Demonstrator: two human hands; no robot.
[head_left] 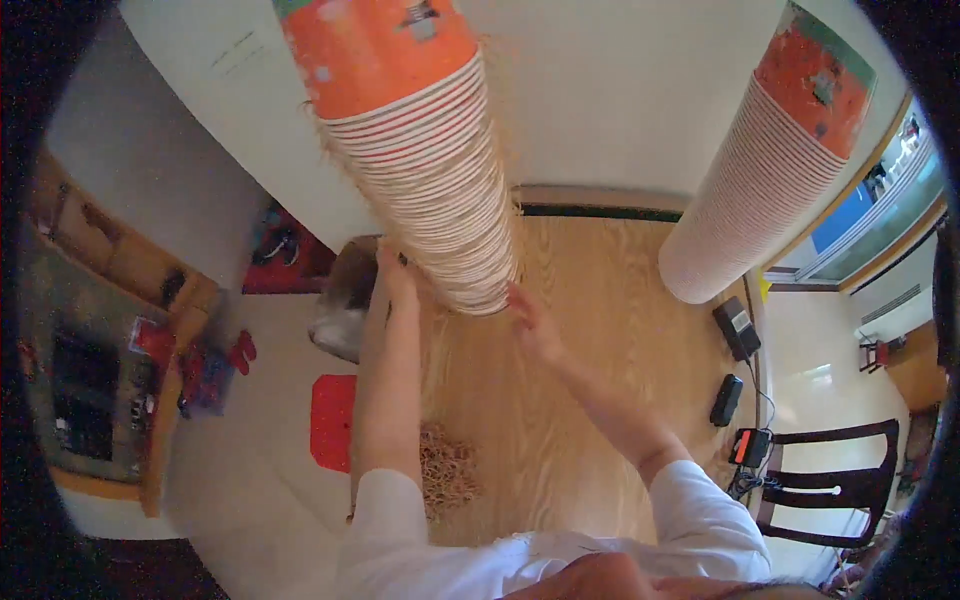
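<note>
A tall stack of nested paper cups point(440, 190), orange at the top with white rims below, stands before me on the wooden table. Thin tan strands stick out all round its rims. My left hand point(396, 268) is at the stack's lower left side, its fingers partly hidden and hard to make out. Close to the stack's lower right side, my right hand point(536, 325) has its fingers stretched toward the rims and slightly apart. A pile of thin tan loops, like rubber bands point(448, 470), lies near my left forearm.
A second cup stack point(750, 170) stands at the table's far right. Black power adapters point(738, 328) and cables lie along the right edge of the table point(590, 440), beside a dark chair point(835, 490). Left of the table are a red stool point(333, 422) and a bin point(345, 305).
</note>
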